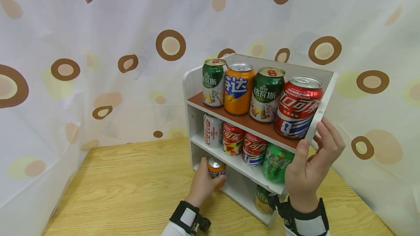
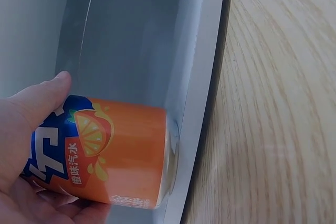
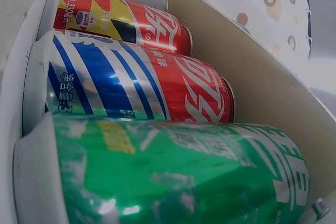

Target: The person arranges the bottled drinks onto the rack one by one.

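My left hand (image 1: 204,183) grips an orange soda can (image 1: 216,168) at the left end of the bottom shelf of a small white rack (image 1: 242,170). In the left wrist view, the thumb lies along one side of the orange can (image 2: 126,150) and fingers curl under the other. Its base is right at the shelf's front edge. My right hand (image 1: 310,170) holds the rack's right side panel, thumb by the front edge and fingers on the outer side. Beside it on the middle shelf stands a green can (image 1: 277,163), close up in the right wrist view (image 3: 178,171).
On the top board stand two green-and-white cans (image 1: 213,83), an orange can (image 1: 239,88) and a red can (image 1: 298,106). The middle shelf also bears a white can (image 1: 212,130) and two red ones (image 1: 233,138). Another can (image 1: 262,199) sits bottom right. Wooden table (image 1: 131,185) lies below; patterned sheeting (image 1: 131,17) hangs behind.
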Motion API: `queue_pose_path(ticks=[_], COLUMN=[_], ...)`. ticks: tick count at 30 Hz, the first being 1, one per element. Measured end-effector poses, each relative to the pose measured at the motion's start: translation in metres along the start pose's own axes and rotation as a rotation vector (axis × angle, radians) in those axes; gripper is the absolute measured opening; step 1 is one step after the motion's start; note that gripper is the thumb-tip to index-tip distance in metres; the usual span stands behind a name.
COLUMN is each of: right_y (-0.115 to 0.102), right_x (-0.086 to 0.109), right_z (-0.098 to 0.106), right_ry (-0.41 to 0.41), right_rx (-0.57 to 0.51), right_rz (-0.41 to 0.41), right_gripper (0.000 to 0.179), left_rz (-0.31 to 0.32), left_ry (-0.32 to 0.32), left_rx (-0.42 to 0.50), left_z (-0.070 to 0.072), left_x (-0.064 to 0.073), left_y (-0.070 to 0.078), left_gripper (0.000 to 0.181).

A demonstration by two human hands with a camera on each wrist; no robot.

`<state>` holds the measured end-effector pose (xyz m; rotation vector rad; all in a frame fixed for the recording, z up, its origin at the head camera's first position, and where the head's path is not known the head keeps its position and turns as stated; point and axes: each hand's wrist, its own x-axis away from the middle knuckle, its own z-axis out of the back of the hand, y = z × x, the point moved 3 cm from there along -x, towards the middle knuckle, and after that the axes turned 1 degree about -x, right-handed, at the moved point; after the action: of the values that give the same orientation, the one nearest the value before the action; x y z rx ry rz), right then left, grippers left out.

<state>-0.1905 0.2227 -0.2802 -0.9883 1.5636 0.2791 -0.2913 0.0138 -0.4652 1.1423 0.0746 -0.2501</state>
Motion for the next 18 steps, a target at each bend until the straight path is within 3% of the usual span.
queue_pose_path(ticks=[11, 18], right_y=[0.0010, 0.0008], right_x=[-0.0004, -0.0001], right_z=[0.0001, 0.0000], right_ry=[-0.005, -0.002], right_rx=[0.006, 0.006], right_rz=[-0.002, -0.005], right_gripper=[0.030, 0.030], left_rz=[-0.012, 0.015], left_ry=[0.000, 0.011], left_rx=[-0.008, 0.035], left_z=[-0.0026, -0.0028], left_x=[-0.0065, -0.0075], left_y=[-0.0013, -0.0028], left_gripper=[0.070, 0.090])
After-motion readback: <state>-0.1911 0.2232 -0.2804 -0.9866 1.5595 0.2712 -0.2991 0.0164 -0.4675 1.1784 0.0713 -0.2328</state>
